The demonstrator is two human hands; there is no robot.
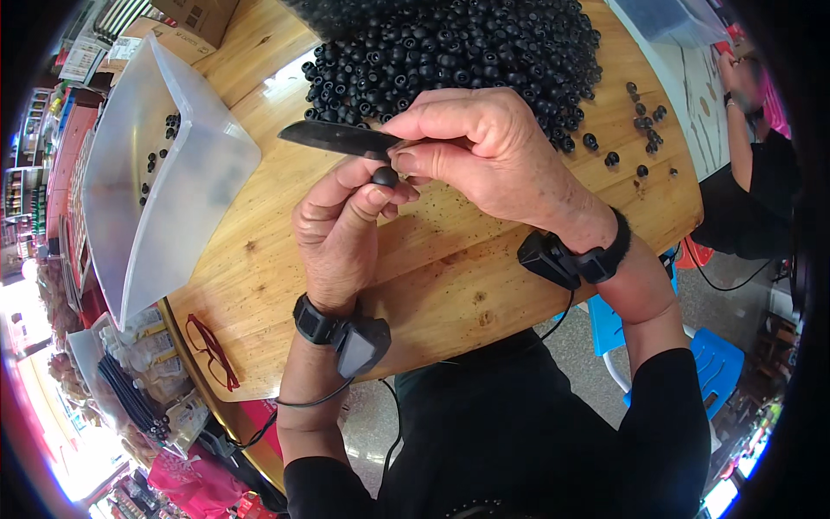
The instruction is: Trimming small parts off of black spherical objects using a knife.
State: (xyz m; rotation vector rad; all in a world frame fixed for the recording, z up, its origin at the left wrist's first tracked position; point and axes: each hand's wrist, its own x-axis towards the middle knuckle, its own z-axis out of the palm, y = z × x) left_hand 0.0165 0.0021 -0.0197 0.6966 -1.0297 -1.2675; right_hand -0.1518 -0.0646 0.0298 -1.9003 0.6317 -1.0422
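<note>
Over the wooden table, my left hand (335, 227) pinches a small round black part (385, 177) between thumb and fingertips. My right hand (501, 160) grips a knife (330, 137) whose dark blade points left, just above that part. Whether its edge touches the part is hidden behind my fingers. Beyond my hands lies a big heap of similar black round parts (450, 65), some showing hollow, ringed ends.
A translucent plastic bin (186, 186) with several black parts in it leans at the left. Red-framed glasses (212, 350) lie near the table's (432, 298) left edge. Loose parts (644, 125) are scattered at right. Another person's arm (739, 130) shows at far right, near blue chairs (713, 368).
</note>
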